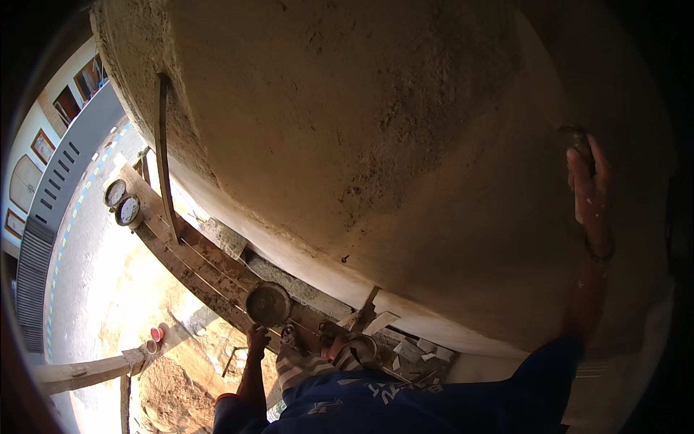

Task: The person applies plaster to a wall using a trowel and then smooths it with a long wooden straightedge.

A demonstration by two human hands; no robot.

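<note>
White-painted building with brown-framed openings stands at ten o'clock, behind a grey slotted boundary wall. Around eight o'clock, a thick pale wooden beam reaches in from the rim, with a small red round vessel just beyond its end. At nine o'clock, two round dark buckets with pale contents, the upper one and the lower one, sit side by side at the far end of a brown wooden plank platform, which curves down toward seven o'clock. Between nine and ten, a narrow dark wooden post rises from the planks in front of the wall. Near seven o'clock, the left hand is just beside a round dark pan of grey-brown wet mix; whether its fingers grasp anything cannot be told. Both feet stand on the planks between seven and six. Rough beige-brown plastered wall fills the centre and twelve o'clock, dark and crumbly in patches. Toward three o'clock, the right hand, arm outstretched, grasps a dark-handled hand tool at the shaded wall surface.
</note>
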